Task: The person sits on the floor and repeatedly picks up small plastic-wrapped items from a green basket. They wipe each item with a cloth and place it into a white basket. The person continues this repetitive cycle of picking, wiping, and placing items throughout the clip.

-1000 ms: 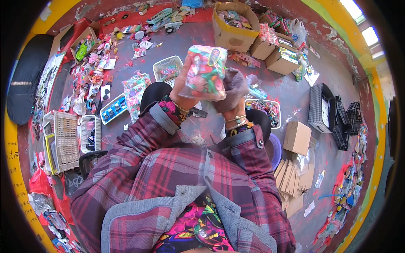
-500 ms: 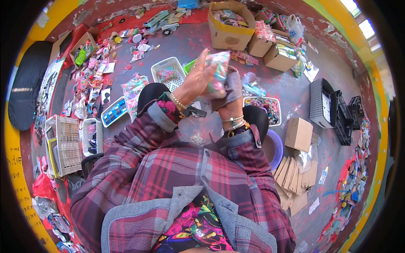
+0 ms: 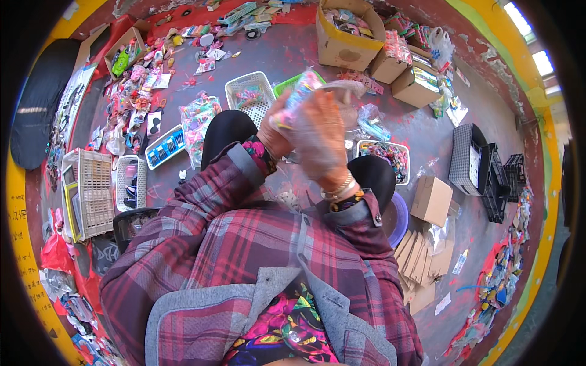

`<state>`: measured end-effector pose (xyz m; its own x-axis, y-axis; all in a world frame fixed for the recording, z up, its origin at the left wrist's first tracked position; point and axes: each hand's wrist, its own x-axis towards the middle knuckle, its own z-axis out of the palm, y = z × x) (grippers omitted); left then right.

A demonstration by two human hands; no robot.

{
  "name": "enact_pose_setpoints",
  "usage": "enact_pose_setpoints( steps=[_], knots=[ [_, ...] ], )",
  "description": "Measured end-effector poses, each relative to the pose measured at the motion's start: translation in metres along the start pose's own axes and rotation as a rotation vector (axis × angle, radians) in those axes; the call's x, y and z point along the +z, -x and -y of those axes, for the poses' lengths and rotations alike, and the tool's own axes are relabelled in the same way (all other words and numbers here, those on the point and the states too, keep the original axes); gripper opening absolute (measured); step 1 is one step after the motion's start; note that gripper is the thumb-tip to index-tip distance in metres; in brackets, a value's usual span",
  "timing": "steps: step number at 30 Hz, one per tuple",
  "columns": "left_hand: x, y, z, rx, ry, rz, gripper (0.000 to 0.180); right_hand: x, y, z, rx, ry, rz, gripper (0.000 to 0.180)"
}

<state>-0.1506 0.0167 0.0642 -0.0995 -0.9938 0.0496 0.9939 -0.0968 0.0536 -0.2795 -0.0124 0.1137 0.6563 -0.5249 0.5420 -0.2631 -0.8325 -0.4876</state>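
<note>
A clear plastic bag of small colourful pieces [image 3: 303, 91] is held up in front of me, above the gap between my knees. Its lower left end sits in my left hand [image 3: 276, 138], whose fingers close round it. Crossing in front of the bag is my right hand [image 3: 320, 137], heavily smeared by motion, so its grip is unclear. A blurred grey-brown cloth [image 3: 349, 108] shows just behind the right hand. Past my hands stand a white basket [image 3: 256, 82] with a similar bag inside and a green basket [image 3: 287, 84], partly covered.
Bagged goods [image 3: 198, 125] and a blue-filled tray [image 3: 165, 147] lie left. To the right are a white basket of small coloured items [image 3: 386, 160], a purple basin [image 3: 400, 219], a cardboard box [image 3: 432, 200] and flattened cardboard [image 3: 421, 259]. Black crates [image 3: 469, 155] stand farther right.
My right hand has swung across to the left, in front of the bag. My left hand has dropped lower, its fingers no longer raised. The bag has shifted slightly left and tilted.
</note>
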Motion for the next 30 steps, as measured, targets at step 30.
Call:
enact_pose_setpoints(
  steps=[30],
  knots=[
    [0.003,0.022,-0.018,-0.082,-0.107,-0.134,0.056,0.006,0.025,-0.136,1.043,-1.628,-0.552,0.031]
  ],
)
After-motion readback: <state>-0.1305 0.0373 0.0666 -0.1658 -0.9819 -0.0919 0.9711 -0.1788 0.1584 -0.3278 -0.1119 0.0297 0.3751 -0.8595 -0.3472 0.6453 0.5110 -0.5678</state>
